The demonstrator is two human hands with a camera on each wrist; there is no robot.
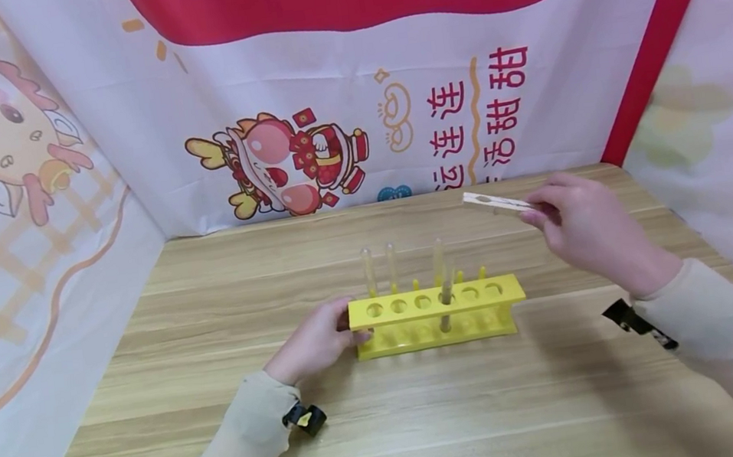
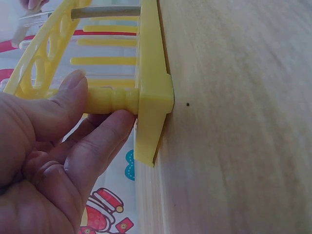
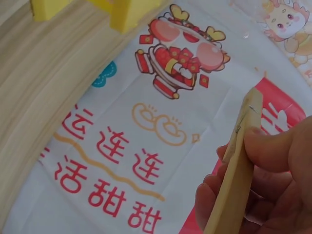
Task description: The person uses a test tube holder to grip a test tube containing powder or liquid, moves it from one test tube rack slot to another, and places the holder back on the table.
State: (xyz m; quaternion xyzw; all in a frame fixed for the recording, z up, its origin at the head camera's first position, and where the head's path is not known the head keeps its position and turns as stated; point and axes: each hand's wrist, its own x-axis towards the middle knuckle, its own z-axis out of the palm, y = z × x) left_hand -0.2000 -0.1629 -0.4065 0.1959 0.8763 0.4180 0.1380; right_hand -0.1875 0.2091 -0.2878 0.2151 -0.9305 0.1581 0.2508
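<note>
A yellow test tube rack [image 1: 364, 312] stands on the wooden table. My left hand [image 1: 317, 341] grips the post at its left end, thumb and fingers round it in the left wrist view. Three clear test tubes, one of them a tube [image 1: 391, 264] near the left, stand upside down on the rear pegs. Another test tube [image 1: 446, 297] with greyish contents sits upright in a middle hole. Up to the right of the rack, my right hand [image 1: 592, 230] holds a wooden test tube clamp [image 3: 239, 156] with a metal spring. The clamp's tip points left, with no tube in its jaws.
The wooden table [image 1: 433, 420] spreads around the rack. Behind it hangs a white printed cloth [image 1: 332, 71], with more printed cloth [image 1: 20, 289] on the left and right sides. A black wrist strap [image 1: 640, 325] sits on the right sleeve.
</note>
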